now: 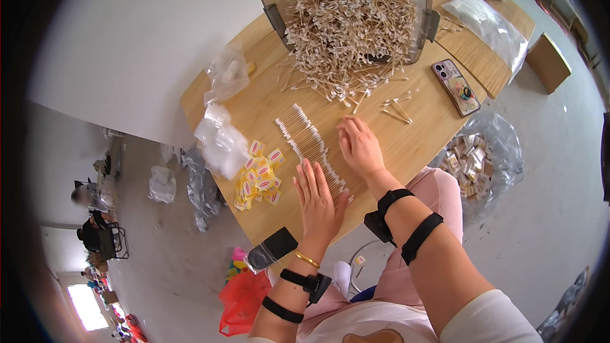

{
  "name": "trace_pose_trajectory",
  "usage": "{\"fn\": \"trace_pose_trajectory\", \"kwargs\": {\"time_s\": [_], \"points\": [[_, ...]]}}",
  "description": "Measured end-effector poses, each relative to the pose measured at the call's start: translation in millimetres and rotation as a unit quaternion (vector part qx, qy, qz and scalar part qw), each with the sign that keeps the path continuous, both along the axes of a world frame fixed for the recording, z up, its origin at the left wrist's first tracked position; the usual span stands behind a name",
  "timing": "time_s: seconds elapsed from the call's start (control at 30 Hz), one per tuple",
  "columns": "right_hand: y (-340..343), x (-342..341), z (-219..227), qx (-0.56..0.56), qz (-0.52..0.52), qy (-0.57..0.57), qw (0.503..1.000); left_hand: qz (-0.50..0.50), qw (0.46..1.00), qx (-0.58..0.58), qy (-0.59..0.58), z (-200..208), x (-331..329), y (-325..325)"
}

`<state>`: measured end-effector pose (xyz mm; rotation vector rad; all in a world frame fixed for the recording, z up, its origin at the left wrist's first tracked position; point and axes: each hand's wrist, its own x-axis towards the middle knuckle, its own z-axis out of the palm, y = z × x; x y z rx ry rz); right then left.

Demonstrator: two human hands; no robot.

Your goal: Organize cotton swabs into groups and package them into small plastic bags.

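Note:
Wooden-stemmed cotton swabs lie side by side in a long slanting row [305, 132] on the wooden table [260, 117]. My left hand [318, 206] rests over the near end of this row, fingers stretched out and flat, covering part of it. To the right of the row, my right hand [361, 149] has its fingers curled together, touching or just above the tabletop; whatever they may hold is hidden. Beyond it, a grey plastic bin [274, 22] tipped toward me spills a big heap of cotton swabs [352, 32]. A few loose swabs [398, 109] lie right of my right hand.
Small yellow-and-white packets [259, 176] are piled left of the row, beside clear plastic bags [219, 140]. A phone [456, 87] lies near the table's right edge. Below that edge hangs or stands a clear bag of small packs [470, 162]. A black object [273, 249] sits at the near corner.

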<state>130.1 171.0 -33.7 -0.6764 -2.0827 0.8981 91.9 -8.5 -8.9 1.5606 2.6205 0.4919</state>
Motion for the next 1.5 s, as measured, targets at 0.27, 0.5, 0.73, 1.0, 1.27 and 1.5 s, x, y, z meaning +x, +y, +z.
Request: {"fn": "trace_pose_trajectory", "kwargs": {"time_s": [0.27, 0.5, 0.73, 1.0, 1.27, 1.5], "points": [[0.4, 0.9, -0.8, 0.005, -0.006, -0.001, 1.0, -0.019, 0.999, -0.044, 0.025, -21.4, -10.2, 6.4], [-1.8, -0.3, 1.7, 0.003, -0.001, -0.006, 1.0, -0.016, 0.998, -0.049, 0.028, -18.4, -23.0, 12.5], [1.3, -1.2, -2.6, -0.004, 0.004, -0.005, 1.0, -0.007, 0.997, -0.066, 0.042, -14.6, -34.8, 17.6], [1.6, -2.7, -1.6, 0.005, 0.007, -0.012, 1.0, 0.023, 0.996, -0.052, 0.069, -13.4, -49.2, 39.4], [-2.4, -4.0, 0.1, -0.007, -0.004, -0.027, 1.0, 0.048, 0.993, -0.022, 0.11, -24.9, -92.3, 67.7], [-0.2, -1.1, 4.0, -0.001, -0.008, -0.043, 0.999, 0.044, 0.995, -0.032, 0.088, -26.3, -119.3, 86.0]]}}
